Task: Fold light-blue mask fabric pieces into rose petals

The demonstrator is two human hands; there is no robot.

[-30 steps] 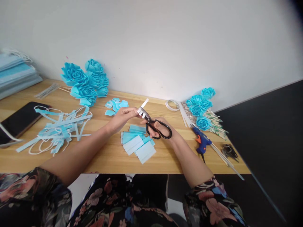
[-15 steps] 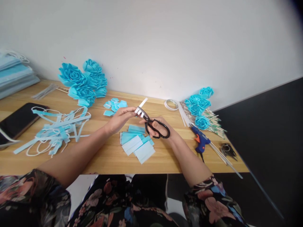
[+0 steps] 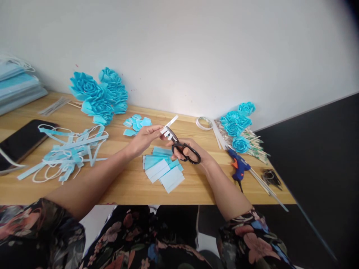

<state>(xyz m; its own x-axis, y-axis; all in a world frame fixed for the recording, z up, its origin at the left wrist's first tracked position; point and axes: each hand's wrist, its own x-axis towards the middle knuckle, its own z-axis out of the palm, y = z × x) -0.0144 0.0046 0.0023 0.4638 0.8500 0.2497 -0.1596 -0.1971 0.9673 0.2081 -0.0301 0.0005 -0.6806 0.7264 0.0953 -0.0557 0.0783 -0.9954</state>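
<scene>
Pale-grained wooden tabletop (image 3: 199,186), white wall (image 3: 174,56), ruffled blue roses (image 3: 89,89) near the back edge, left hand (image 3: 143,139) pinching narrow white strip (image 3: 172,121), right hand (image 3: 198,148) gripping black-handled metal scissors (image 3: 177,142)

Above the table (image 3: 202,192), scissors (image 3: 176,142) sit between the phone (image 3: 24,138), left, and glue gun (image 3: 239,164), right.

"What is counted first?"

"One left hand (image 3: 143,140) and one right hand (image 3: 193,143): two."

"And then?"

"One pair of scissors (image 3: 176,142), one glue gun (image 3: 239,163), one phone (image 3: 25,141) and one roll of tape (image 3: 203,129) are seen."

"In heaps?"

"One pile of straps (image 3: 71,153), one of small blue bits (image 3: 137,124), one of blue sheets (image 3: 163,168), one of masks (image 3: 18,89)."

"And flowers (image 3: 241,144)?"

"Two bunches are found. At least five can be counted in the right bunch (image 3: 236,121); the left bunch (image 3: 98,95) is too crowded."
</scene>
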